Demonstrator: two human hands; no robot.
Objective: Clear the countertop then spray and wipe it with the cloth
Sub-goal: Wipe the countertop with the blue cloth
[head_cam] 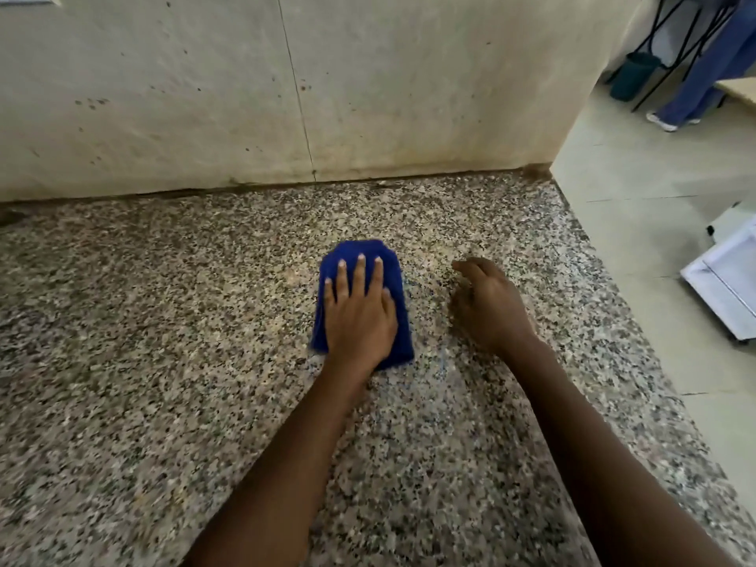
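Note:
A folded blue cloth lies on the speckled granite countertop, a little right of its middle. My left hand presses flat on top of the cloth, fingers spread and pointing toward the wall. My right hand rests on the bare stone just right of the cloth, apart from it, with loosely curled fingers that hold nothing. No spray bottle is in view.
A stained beige wall runs along the counter's back. The counter's right edge drops to a tiled floor where a white appliance lies. Farther back stand a green bin and a person's legs in blue trousers.

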